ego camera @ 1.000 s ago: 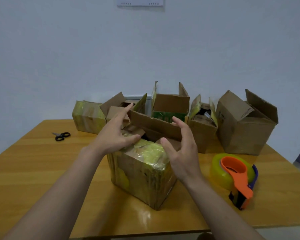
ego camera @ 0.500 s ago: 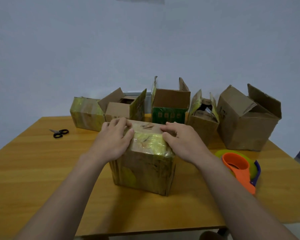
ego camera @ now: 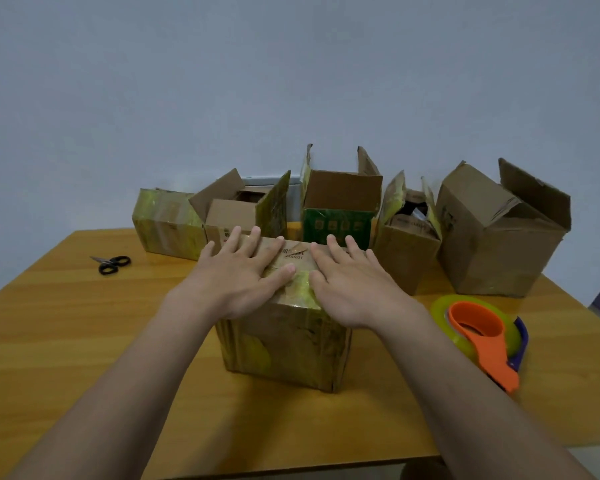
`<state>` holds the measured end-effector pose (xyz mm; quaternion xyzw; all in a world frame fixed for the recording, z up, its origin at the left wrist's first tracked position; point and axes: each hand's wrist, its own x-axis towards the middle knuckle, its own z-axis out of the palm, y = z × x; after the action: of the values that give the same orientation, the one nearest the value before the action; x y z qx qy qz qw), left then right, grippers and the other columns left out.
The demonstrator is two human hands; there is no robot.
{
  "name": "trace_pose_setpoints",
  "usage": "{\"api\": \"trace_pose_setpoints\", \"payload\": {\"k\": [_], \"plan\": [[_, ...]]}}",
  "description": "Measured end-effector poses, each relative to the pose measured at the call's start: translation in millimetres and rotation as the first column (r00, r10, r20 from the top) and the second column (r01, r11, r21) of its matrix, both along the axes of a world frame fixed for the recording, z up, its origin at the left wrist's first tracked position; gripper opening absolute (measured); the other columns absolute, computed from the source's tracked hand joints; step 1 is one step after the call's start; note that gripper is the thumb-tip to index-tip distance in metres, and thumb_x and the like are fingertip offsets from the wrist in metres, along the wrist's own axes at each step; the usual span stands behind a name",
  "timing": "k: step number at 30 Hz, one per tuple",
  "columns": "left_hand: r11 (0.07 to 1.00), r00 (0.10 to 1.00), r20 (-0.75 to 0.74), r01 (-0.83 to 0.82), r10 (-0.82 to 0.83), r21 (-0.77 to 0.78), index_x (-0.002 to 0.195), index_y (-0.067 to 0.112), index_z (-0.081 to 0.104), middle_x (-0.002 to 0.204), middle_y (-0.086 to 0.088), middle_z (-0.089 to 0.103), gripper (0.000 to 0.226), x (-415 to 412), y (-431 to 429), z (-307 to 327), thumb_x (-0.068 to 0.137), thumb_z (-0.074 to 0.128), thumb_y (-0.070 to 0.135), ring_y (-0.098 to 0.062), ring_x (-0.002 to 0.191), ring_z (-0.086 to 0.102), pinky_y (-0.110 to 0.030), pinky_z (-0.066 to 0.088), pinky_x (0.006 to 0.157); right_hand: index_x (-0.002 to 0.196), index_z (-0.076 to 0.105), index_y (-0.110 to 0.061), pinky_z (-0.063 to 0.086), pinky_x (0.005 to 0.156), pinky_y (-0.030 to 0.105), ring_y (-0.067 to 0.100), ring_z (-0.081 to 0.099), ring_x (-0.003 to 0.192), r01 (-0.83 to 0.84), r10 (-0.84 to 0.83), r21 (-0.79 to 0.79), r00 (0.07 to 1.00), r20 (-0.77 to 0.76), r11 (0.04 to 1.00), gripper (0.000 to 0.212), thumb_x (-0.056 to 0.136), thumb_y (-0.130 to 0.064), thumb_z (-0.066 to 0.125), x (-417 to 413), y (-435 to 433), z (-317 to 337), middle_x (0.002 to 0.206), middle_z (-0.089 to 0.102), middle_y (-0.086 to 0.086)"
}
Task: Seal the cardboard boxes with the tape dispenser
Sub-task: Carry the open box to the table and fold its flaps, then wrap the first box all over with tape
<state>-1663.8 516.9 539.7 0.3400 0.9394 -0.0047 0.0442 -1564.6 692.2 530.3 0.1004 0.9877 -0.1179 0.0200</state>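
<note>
Ten fingers (ego camera: 334, 252), straight and slightly spread, lie flat on the closed top flaps of the near box (ego camera: 288, 344); they grip nothing. Your left hand (ego camera: 238, 280) covers the left half of the lid and your right hand (ego camera: 354, 287) the right half, thumbs almost meeting at the centre seam. Both press palm-down.

Item: near box. Cardboard patched with yellowish tape, standing upright on the wooden table (ego camera: 66, 323) directly before you, flaps down.

Item: tape dispenser (ego camera: 482, 336). Orange handle, yellow-green roll, blue backing. It lies on the table to the right of the near box, apart from it and from your right hand, untouched.

Item: back row along the far table edge, left to right.
- taped box (ego camera: 167, 225), closed
- open brown box (ego camera: 227, 211), flaps up
- green box (ego camera: 338, 220), flaps upright
- small open box (ego camera: 407, 247), contents dark and unclear
- large brown box (ego camera: 492, 240), flaps half raised

Item: black-handled scissors (ego camera: 111, 264). Flat on the table at far left, well apart from your hands.

Backdrop: plain pale wall (ego camera: 291, 81).
</note>
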Motion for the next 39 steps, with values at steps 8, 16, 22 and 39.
{"api": "trace_pose_setpoints", "payload": {"k": [8,16,22,39], "plan": [[0.984,0.984,-0.048,0.174,-0.172,0.041,0.156,0.057,-0.014,0.172,0.011,-0.014,0.100,26.3,-7.3,-4.0,0.066,-0.010,0.099,-0.016,0.160,-0.011,-0.053,-0.002,0.128,0.152,0.046,-0.028,0.008,0.127,0.044,0.014,0.009,0.156,-0.080,-0.121,-0.478,0.919,-0.375,0.875,0.046,0.107,-0.024,0.043,1.8,13.1,-9.0,0.165,0.031,-0.003],[0.997,0.996,-0.053,0.073,-0.073,-0.007,0.164,0.040,-0.009,0.175,0.000,-0.007,0.130,48.9,11.9,4.5,0.052,-0.016,0.105,-0.026,0.161,-0.005,-0.058,0.001,0.127,0.129,0.064,-0.023,0.050,0.092,0.029,0.011,0.057,0.114,-0.017,-0.206,-0.388,0.826,-0.525,0.921,0.030,0.105,-0.020,0.046,41.1,51.1,-8.4,0.127,0.065,-0.005],[0.991,0.985,-0.119,0.130,-0.126,0.031,0.165,0.031,-0.009,0.174,-0.001,-0.009,0.118,77.7,47.2,3.9,0.069,0.008,0.098,-0.025,0.161,-0.005,-0.056,0.002,0.129,0.115,0.065,-0.005,0.058,0.073,0.046,0.032,0.065,0.092,0.311,-0.311,0.008,0.950,0.034,0.950,0.038,0.088,-0.032,0.064,85.8,129.8,-27.5,0.111,0.067,0.015],[0.690,0.828,-0.378,0.557,-0.415,0.463,0.131,0.028,0.060,0.120,0.009,0.063,0.064,142.6,94.5,-33.8,0.086,0.060,0.074,-0.010,0.108,0.057,-0.032,0.051,0.093,0.147,0.040,-0.028,0.052,0.090,0.043,0.030,0.056,0.125,0.415,-0.550,-0.431,0.795,-0.256,0.801,0.082,0.080,-0.040,0.084,102.3,125.7,-55.6,0.139,0.058,0.004]]}}
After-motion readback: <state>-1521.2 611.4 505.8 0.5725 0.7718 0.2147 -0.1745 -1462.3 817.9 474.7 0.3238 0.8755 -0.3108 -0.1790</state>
